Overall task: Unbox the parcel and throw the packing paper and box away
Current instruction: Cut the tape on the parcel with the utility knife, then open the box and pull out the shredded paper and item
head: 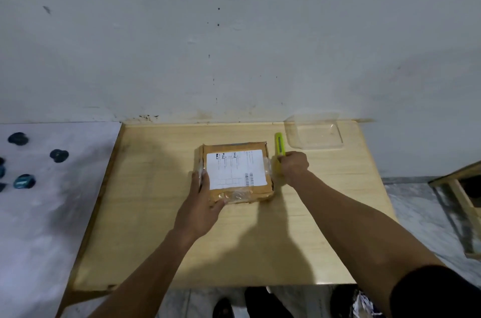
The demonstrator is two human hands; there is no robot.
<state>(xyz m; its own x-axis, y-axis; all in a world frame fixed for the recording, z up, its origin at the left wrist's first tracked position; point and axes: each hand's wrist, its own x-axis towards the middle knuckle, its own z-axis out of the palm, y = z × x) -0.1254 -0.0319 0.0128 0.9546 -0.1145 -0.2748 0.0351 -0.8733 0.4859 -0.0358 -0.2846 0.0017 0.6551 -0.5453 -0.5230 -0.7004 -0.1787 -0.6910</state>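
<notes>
Brown taped cardboard parcel (235,172) w/ white label sits mid-counter (156,239) toward the back edge, unopened: left hand (204,195) grips its near-left corner, right hand (292,166) holds a yellow-green box cutter (279,144) at its right side, so cutting, unpacking & binning all remain.

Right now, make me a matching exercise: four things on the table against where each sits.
Things:
1 parcel
2 cutter
3 clear tray
4 left hand

Places:
A far right corner of the table
B middle of the table
C on the parcel's near left corner
D in the right hand, at the parcel's right edge

Pairs: 1-B, 2-D, 3-A, 4-C
</notes>
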